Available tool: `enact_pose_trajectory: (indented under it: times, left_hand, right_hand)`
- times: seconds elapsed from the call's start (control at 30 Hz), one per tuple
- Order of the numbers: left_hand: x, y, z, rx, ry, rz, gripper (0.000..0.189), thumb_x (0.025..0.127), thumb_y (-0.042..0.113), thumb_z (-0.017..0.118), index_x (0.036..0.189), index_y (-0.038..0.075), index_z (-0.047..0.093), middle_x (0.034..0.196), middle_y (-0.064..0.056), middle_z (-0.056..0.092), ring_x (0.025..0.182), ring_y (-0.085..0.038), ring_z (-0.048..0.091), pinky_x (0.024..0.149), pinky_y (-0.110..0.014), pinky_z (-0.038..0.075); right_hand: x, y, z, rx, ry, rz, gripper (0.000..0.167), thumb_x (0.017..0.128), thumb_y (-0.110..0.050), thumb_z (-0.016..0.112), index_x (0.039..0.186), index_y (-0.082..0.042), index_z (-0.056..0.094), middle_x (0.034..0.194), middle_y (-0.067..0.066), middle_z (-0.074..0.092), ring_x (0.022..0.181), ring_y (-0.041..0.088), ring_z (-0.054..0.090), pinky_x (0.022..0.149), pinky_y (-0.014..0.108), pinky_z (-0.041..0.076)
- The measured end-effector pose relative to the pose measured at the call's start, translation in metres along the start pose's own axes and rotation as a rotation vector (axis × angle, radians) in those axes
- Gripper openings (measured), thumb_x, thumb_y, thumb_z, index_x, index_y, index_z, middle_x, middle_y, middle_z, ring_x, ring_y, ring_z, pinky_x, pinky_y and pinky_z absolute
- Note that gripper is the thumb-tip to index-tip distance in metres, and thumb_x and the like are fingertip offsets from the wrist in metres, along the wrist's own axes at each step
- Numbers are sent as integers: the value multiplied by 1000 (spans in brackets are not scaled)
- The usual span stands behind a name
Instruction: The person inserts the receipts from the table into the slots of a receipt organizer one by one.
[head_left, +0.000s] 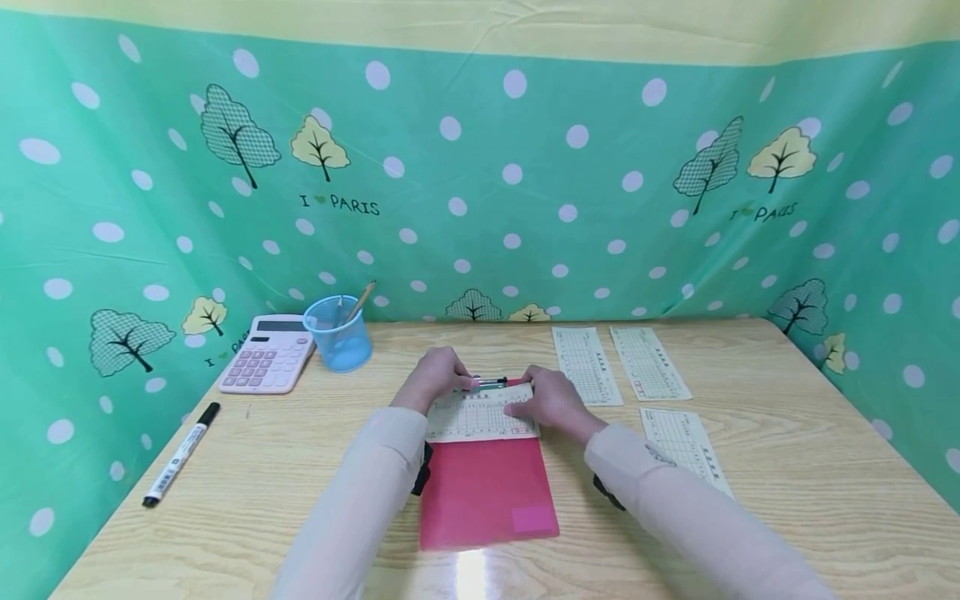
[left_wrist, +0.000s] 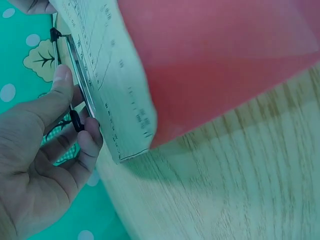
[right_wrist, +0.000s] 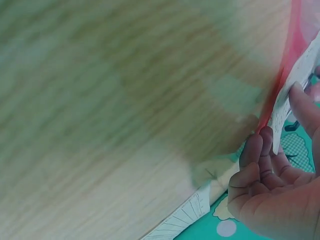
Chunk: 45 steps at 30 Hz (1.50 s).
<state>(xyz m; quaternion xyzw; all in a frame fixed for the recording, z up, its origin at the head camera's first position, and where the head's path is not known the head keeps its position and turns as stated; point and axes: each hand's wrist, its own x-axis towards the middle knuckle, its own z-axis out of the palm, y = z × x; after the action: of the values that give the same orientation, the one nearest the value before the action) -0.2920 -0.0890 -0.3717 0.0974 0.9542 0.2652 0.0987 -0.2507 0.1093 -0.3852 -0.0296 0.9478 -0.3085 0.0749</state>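
Observation:
A pink-red clip folder [head_left: 487, 492] lies on the table, with a printed paper form [head_left: 468, 419] across its far end. My left hand [head_left: 437, 375] pinches the folder's metal clip [left_wrist: 82, 72] between thumb and fingers; its black end pieces show in the left wrist view, and the lever stands away from the form. My right hand [head_left: 553, 402] holds the form's right end, thumb [right_wrist: 298, 97] on top of the sheet and the other fingers curled at the red edge below it. Part of the clip is hidden behind the hands in the head view.
Two loose forms [head_left: 587, 365] [head_left: 649, 363] lie at the back right, a third form [head_left: 684, 446] nearer, partly under the right sleeve. At the left stand a pink calculator [head_left: 266, 354] and a blue pencil cup [head_left: 341, 337]. A marker [head_left: 180, 454] lies along the left table edge.

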Motion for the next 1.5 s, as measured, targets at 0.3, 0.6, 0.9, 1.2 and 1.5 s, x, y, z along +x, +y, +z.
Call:
enact_pose_trajectory:
  times: [0.3,0.6,0.9,1.2,1.5]
  left_hand:
    - [-2,2,2,-9,0,-9,15,90,21,79,96,7,82,106,-8,75,99,-20,65,92,-38,52]
    - [-4,5,3,9,15,17,15,90,19,79,97,6,82,106,-10,76,107,-26,67,97,-40,51]
    - [-4,4,5,-3,40,5,14,89,19,80,97,6,82,104,-9,76,109,-27,66,98,-41,51]
    - [-7,6,7,-56,61,-36,13,88,17,82,95,5,82,103,-10,76,109,-27,65,97,-40,51]
    - [-7,5,8,-58,72,-32,15,86,16,83,95,4,82,101,-10,76,109,-27,65,96,-40,52]
  right_hand:
    - [6,-1,-2,-32,17,-2,47,81,-29,88,111,-3,63,95,8,64,81,22,55,69,33,46]
    - [10,0,0,-52,29,-12,51,81,-31,88,115,-1,63,92,6,67,81,21,58,78,39,52]
    - [12,-1,1,-63,27,1,54,82,-31,88,118,0,64,102,10,70,86,23,62,82,42,53]
    - [14,-2,0,-67,12,10,54,81,-33,88,118,-2,63,102,10,70,88,24,62,81,42,53]
    - [16,-4,1,-68,5,33,57,79,-34,89,119,-2,64,109,11,69,93,27,64,84,43,53]
